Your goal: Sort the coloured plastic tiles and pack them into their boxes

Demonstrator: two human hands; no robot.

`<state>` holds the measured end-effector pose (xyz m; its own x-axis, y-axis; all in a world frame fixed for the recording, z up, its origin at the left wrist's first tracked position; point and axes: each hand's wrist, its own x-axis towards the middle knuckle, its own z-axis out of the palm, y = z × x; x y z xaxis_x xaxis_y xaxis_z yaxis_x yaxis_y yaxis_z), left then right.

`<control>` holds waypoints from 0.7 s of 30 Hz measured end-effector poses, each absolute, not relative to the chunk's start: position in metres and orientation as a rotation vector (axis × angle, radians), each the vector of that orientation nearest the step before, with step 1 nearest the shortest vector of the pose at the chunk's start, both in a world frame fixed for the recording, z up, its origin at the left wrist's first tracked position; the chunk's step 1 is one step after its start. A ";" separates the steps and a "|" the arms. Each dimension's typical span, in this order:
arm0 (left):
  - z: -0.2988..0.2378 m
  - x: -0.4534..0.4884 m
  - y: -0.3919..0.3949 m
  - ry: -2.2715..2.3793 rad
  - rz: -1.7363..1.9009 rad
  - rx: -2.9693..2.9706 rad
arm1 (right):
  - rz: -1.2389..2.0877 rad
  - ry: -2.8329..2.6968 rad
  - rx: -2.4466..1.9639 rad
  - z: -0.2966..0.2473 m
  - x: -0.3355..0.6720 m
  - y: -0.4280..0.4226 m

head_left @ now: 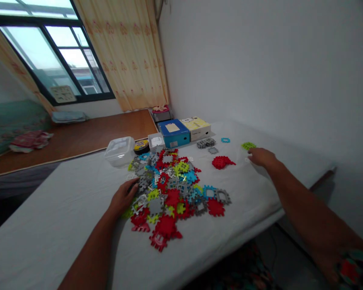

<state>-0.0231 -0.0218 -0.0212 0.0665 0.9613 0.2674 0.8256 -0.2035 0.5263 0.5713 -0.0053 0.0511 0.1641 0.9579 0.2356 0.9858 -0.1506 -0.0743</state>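
A heap of flat plastic interlocking building pieces [166, 197] with toothed edges, in red, grey, lime green, blue and white, covers the middle of the white-covered table [78, 209]. At its left edge lies my left hand [124, 197], fingers reaching to the grey pieces, thumb apart, fingertips partly hidden. Farther right, my right hand [261, 157] is closed at the near edge of the lime green building piece [248, 145], fingertips touching it; whether several pieces overlap there is unclear. Between them are a red group of pieces [222, 162], a grey group [206, 143] and a blue frame piece [225, 140].
Behind the heap stand a clear plastic container [120, 150], a round black-and-yellow tin [141, 146], a small white box [156, 141], a blue box [174, 133] and a yellow-and-white box [196, 128]. A wall [260, 72] runs along the table's right side.
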 end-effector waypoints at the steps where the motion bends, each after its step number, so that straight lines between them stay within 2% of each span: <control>1: -0.021 -0.023 -0.022 1.816 0.839 2.112 | -0.162 -1.944 -2.186 0.054 0.559 -0.001; 4: -0.022 -0.023 -0.023 1.819 0.838 2.121 | 0.104 -2.234 -1.898 0.058 0.510 0.011; 8: -0.023 -0.023 -0.024 1.811 0.819 2.126 | 0.527 -2.583 -1.228 0.053 0.434 0.013; 12: -0.025 -0.024 -0.024 1.811 0.836 2.119 | 0.518 -2.659 -0.853 0.035 0.389 0.012; 15: -0.024 -0.023 -0.025 1.812 0.830 2.121 | 0.550 -2.647 -0.754 0.024 0.386 0.017; 21: -0.018 -0.022 -0.028 1.827 0.804 2.113 | 0.582 -2.449 -0.844 0.010 0.401 0.024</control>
